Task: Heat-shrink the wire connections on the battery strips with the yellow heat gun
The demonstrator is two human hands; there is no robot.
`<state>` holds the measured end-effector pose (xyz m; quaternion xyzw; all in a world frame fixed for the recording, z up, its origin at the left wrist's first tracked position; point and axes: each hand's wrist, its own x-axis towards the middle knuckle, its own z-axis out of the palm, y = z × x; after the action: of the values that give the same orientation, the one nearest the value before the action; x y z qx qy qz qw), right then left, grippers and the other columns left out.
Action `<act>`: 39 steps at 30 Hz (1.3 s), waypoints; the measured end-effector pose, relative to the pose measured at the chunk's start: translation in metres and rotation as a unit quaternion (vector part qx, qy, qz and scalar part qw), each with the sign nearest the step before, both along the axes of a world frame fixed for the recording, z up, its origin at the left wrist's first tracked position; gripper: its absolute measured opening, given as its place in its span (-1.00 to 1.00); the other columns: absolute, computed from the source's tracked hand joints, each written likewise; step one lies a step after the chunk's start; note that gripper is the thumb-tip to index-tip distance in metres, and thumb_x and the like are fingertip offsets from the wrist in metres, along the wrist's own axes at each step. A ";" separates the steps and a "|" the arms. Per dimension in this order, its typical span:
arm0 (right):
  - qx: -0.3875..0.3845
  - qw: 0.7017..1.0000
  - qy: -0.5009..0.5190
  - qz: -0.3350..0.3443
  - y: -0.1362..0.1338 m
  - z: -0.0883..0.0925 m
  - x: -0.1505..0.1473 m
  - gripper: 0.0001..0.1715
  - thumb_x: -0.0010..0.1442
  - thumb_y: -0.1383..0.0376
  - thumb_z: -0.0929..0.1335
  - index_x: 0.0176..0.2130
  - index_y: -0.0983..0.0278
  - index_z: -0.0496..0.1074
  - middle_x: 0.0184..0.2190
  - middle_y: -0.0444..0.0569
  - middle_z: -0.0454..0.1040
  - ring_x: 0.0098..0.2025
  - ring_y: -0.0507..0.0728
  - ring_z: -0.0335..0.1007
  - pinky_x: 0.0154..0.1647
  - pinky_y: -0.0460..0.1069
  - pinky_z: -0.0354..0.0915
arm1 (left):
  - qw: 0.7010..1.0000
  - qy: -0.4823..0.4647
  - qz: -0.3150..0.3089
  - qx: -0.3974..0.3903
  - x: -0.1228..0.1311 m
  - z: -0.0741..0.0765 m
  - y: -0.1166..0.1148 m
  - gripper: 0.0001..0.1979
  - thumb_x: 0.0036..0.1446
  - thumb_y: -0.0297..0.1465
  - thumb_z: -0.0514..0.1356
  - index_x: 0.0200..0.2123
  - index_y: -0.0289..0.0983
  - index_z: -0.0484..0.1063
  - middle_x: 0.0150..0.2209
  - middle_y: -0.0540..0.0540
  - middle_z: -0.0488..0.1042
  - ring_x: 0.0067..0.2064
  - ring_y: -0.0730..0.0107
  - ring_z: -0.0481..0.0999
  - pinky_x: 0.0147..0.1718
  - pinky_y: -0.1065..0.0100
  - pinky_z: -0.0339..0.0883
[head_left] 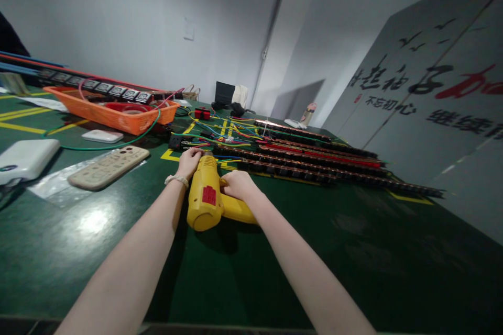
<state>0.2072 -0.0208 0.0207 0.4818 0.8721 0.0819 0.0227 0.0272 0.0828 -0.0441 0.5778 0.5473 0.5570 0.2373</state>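
A yellow heat gun (206, 191) lies in front of me with its nozzle pointing away and its handle out to the right. My right hand (239, 186) is closed on the handle close to the body, the thumb side hidden by the gun. Beside the nozzle, my left hand (189, 161) has its fingers bent together; what they pinch is hidden. Just beyond that hand are thin coloured wires (196, 143) running from a black connector block (175, 141). Long dark strips of modules (283, 161) lie behind the gun and to its right.
An orange basket (113, 116) with a module strip (104, 87) across it stands at the back left. Nearer are a beige remote-like panel (110, 167) on clear plastic, a small white case (102, 136) and a white box (29, 159). A green wire (129, 142) crosses the table.
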 end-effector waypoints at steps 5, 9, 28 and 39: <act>-0.008 1.000 0.005 -0.008 -0.004 0.002 0.012 -0.66 0.09 0.15 0.20 -0.27 0.22 0.45 -0.28 -0.01 0.49 -0.22 0.14 0.39 -0.32 -0.08 0.18 | 1.000 -0.012 -0.003 -0.011 0.003 0.002 -0.004 -0.74 -0.05 -0.36 0.08 -0.32 -0.36 0.47 -0.34 -0.15 0.50 -0.30 0.33 0.45 -0.27 0.37 0.29; -0.012 0.999 0.005 -0.039 -0.008 0.005 0.030 -0.70 0.08 0.18 0.21 -0.29 0.22 0.46 -0.30 -0.02 0.49 -0.24 0.14 0.39 -0.36 -0.08 0.16 | 1.000 -0.019 0.006 -0.007 0.006 0.004 -0.008 -0.76 -0.07 -0.39 0.08 -0.33 -0.36 0.46 -0.36 -0.14 0.50 -0.33 0.35 0.45 -0.32 0.40 0.29; -0.031 0.991 -0.037 -0.122 -0.025 0.019 0.070 -0.65 0.13 0.12 0.20 -0.22 0.17 0.46 -0.33 -0.04 0.50 -0.30 0.13 0.40 -0.39 -0.07 0.15 | 1.000 -0.031 0.004 0.005 0.009 0.005 -0.012 -0.82 -0.06 -0.41 0.06 -0.42 -0.34 0.44 -0.44 -0.10 0.48 -0.41 0.39 0.44 -0.39 0.41 0.27; -0.004 0.997 -0.049 -0.055 -0.011 0.007 0.030 -0.69 0.08 0.23 0.21 -0.26 0.26 0.47 -0.26 0.05 0.49 -0.21 0.17 0.40 -0.29 -0.04 0.20 | 1.000 -0.015 0.012 0.009 0.009 0.001 -0.010 -0.77 -0.03 -0.39 0.05 -0.34 -0.35 0.45 -0.38 -0.13 0.49 -0.40 0.39 0.44 -0.35 0.40 0.29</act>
<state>0.2372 -0.0322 0.0273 0.5246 0.8423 0.1007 0.0717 0.0359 0.0732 -0.0428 0.5647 0.5458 0.5733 0.2335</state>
